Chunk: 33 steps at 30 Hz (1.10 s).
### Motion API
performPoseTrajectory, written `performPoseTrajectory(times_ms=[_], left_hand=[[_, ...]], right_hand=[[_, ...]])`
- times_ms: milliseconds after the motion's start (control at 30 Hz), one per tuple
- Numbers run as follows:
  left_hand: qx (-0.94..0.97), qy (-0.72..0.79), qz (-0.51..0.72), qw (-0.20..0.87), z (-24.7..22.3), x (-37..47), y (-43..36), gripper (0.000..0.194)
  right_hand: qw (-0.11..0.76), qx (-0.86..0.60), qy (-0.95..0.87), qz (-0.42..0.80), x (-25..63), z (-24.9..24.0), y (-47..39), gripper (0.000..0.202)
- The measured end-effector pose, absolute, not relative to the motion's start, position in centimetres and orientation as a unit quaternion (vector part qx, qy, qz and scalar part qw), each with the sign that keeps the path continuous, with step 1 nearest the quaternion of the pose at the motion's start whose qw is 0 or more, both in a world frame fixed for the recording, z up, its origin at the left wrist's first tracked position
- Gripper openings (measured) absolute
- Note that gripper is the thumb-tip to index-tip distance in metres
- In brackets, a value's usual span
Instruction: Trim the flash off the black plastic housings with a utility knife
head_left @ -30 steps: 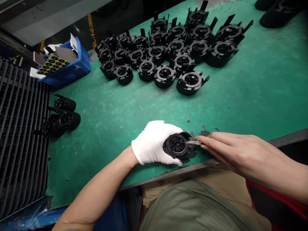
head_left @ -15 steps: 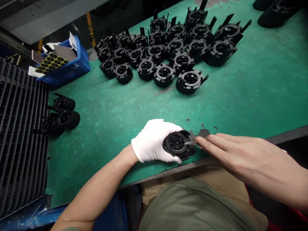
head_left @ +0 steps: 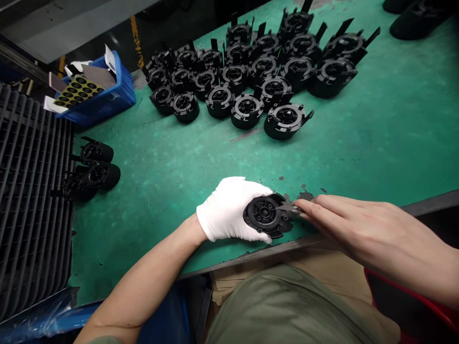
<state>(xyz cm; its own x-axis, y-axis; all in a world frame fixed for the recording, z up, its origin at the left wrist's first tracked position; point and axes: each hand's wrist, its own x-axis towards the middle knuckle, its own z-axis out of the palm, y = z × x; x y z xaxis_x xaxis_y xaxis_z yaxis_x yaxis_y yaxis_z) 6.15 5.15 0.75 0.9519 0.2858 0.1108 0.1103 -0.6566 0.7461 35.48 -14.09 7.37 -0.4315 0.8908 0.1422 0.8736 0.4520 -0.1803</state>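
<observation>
My left hand (head_left: 229, 210), in a white glove, curls around a round black plastic housing (head_left: 263, 212) near the bench's front edge. Thumb and fingers press on opposite sides of it, and its ribbed face points up. From the right, my bare right hand (head_left: 337, 217) grips a small knife (head_left: 287, 207) with a pointed metal blade. The blade lies over the housing's right part, its tip close to the inner ring; whether it touches cannot be made out. Its handle is mostly hidden in the fingers.
Several similar black housings (head_left: 247, 110) stand grouped at the back of the green bench (head_left: 186, 162). Others (head_left: 96, 176) lie at the left beside a stack of dark ribbed trays (head_left: 32, 191). A blue bin (head_left: 118, 91) with sticker sheets stands back left. Dark larger cylinders (head_left: 412, 24) are back right.
The knife and right hand have shifted slightly, and the blade now shows more clearly, lying at a different angle over the housing. The left hand keeps its hold on the housing.
</observation>
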Motion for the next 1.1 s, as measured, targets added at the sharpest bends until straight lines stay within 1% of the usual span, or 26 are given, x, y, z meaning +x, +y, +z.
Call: performPoseTrajectory(times_ms=[300,400,533,667,867,1033,1100], left_hand=[[0.901,0.112,0.100,0.407,0.7,6.2,5.2,0.102],[0.900,0.111,0.111,0.407,0.5,6.1,5.1,0.103],[0.904,0.113,0.110,0.397,0.5,6.1,5.0,0.107],[0.906,0.115,0.104,0.395,0.6,6.2,5.0,0.104],[0.910,0.109,0.097,0.388,0.7,6.3,5.1,0.099],[0.906,0.111,0.117,0.391,0.7,6.3,4.9,0.096],[0.905,0.112,0.118,0.392,0.7,6.2,4.9,0.096]], right_hand=[[0.117,-0.514,-0.848,0.057,35.7,7.3,-13.9,0.055],[0.115,-0.521,-0.844,0.059,35.5,7.3,-14.1,0.060],[0.085,-0.517,-0.852,0.007,34.9,7.4,-14.3,0.067],[0.060,-0.501,-0.863,-0.031,34.3,8.1,-14.4,0.072],[0.088,-0.505,-0.859,-0.017,33.9,8.0,-14.4,0.074],[0.108,-0.492,-0.863,-0.020,33.7,8.4,-14.5,0.090],[0.110,-0.491,-0.864,-0.011,33.8,8.6,-14.5,0.093]])
